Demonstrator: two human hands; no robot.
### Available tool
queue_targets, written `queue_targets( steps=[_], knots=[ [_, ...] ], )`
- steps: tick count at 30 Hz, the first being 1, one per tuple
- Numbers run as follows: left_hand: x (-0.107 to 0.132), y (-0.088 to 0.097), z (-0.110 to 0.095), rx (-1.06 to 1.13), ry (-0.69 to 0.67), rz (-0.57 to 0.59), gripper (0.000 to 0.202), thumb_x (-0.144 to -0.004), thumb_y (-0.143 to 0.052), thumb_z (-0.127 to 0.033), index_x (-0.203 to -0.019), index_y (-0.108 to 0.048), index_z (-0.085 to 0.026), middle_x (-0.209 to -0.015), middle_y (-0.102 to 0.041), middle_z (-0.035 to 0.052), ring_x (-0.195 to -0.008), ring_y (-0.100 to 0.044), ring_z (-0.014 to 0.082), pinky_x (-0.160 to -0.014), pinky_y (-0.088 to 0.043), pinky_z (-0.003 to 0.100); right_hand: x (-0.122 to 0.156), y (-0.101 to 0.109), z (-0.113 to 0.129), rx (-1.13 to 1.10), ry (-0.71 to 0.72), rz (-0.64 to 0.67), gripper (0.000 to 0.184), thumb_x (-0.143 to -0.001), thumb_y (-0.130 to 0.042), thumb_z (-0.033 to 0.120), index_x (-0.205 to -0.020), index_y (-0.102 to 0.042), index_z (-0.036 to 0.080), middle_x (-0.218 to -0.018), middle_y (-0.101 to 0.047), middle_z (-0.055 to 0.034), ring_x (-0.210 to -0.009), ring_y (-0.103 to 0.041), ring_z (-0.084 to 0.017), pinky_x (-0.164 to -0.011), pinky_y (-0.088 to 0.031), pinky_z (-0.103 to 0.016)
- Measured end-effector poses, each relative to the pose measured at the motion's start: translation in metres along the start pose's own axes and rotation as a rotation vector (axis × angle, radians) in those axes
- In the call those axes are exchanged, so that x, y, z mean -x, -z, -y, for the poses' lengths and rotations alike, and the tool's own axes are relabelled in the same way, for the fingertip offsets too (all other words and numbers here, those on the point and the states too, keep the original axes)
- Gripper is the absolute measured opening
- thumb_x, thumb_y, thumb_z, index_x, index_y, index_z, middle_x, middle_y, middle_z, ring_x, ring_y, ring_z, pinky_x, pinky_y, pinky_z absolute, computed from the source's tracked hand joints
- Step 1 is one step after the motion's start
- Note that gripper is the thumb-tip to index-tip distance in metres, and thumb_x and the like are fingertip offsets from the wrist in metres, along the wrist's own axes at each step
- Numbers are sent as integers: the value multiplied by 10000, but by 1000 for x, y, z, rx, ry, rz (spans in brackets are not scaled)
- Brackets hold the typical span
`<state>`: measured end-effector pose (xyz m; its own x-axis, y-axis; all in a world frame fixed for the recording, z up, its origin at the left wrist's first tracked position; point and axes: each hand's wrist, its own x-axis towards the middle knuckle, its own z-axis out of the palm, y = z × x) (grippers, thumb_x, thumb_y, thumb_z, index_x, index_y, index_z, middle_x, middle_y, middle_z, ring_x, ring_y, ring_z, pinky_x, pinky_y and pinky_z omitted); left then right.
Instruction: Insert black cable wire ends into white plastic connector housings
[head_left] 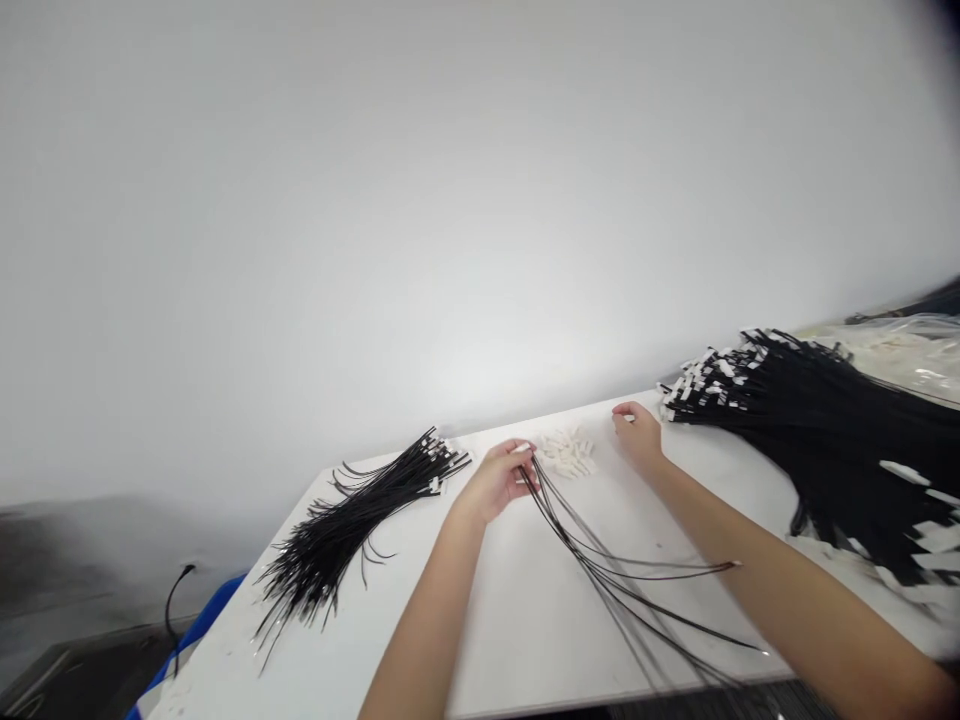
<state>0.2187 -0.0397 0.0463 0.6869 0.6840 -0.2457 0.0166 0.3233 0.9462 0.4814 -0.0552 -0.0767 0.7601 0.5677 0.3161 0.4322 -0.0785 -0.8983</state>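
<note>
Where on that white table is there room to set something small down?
One bare patch lies between the smaller black bundle and the left forearm; another between that forearm and the loose black wires trailing from the left hand. It's crowded at the right, under the large black bundle, and just right of that hand, where small white pieces lie heaped.

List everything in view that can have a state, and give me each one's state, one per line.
Left hand: closed on the held wires.
Held wires: gripped near one end, far ends loose and spread.
Right hand: fingers curled; whether it holds anything is unclear.
White pieces: loose, in a small heap.
Left wire bundle: lying on the table, ends splayed.
Right wire bundle: piled up, white-tipped ends clustered.
</note>
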Motion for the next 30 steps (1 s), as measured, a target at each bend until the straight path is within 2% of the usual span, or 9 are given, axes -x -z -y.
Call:
queue_targets(
  steps=[2,5,11,14,19,21,23,27,30],
  knots=[
    [-17,11,28,9,73,9,278,-635,-653,-220,-877,-529,-164,-634,-473,-30,-508,-505,82,-525,-424,229,0,0,2,27,-24,31,273,-683,-407,314,-844,-587,185,-729,-603,-33,-585,-497,-150,-603,-372,-279],
    [-26,26,49,31,136,-1,315,-621,-657,-202,-907,-528,-175,-659,-507,-21,-522,-510,73,-503,-375,190,-1,1,5,69,-35,114,240,-677,-434,305,-821,-597,205,-812,-621,-29,-599,-508,-137,-598,-371,-268],
    [-18,40,53,14,141,56,342,-628,-641,-186,-943,-509,-189,-717,-593,18,-438,-436,44,-463,-303,182,-6,10,16,119,19,353,226,-685,-494,326,-826,-601,186,-828,-614,-31,-720,-535,-142,-644,-390,-253],
    [-14,39,52,-17,133,120,382,-637,-625,-168,-1002,-517,-197,-767,-622,46,-431,-420,41,-447,-274,186,-4,20,25,124,74,561,240,-688,-522,349,-834,-612,181,-809,-614,-21,-659,-521,-116,-598,-396,-233],
    [-8,38,53,13,172,212,362,-640,-625,-143,-985,-526,-191,-856,-646,93,-545,-531,90,-552,-392,230,5,37,39,169,158,854,259,-624,-601,304,-861,-666,225,-805,-625,2,-604,-496,-96,-563,-401,-216],
    [-6,37,54,53,186,243,373,-610,-636,-106,-959,-529,-181,-866,-640,95,-626,-574,124,-648,-443,295,9,41,42,194,183,898,289,-615,-604,286,-892,-678,245,-850,-628,2,-597,-482,-92,-566,-404,-218],
    [-4,36,56,65,202,273,374,-586,-635,-80,-933,-531,-172,-866,-630,90,-653,-583,139,-678,-454,330,11,41,43,216,203,914,291,-620,-600,286,-896,-685,251,-877,-627,-4,-605,-475,-95,-576,-406,-222],
    [-4,34,58,26,232,337,309,-561,-594,-68,-846,-520,-163,-840,-614,78,-532,-513,99,-534,-404,262,13,40,45,247,235,924,240,-621,-609,310,-840,-679,242,-857,-626,-8,-638,-495,-112,-587,-405,-226],
    [-5,32,58,46,256,379,247,-568,-566,-128,-812,-531,-151,-763,-578,70,-498,-479,103,-481,-356,252,13,41,46,267,236,922,206,-587,-644,335,-757,-655,218,-800,-621,-12,-623,-511,-120,-552,-394,-224]
  ],
)
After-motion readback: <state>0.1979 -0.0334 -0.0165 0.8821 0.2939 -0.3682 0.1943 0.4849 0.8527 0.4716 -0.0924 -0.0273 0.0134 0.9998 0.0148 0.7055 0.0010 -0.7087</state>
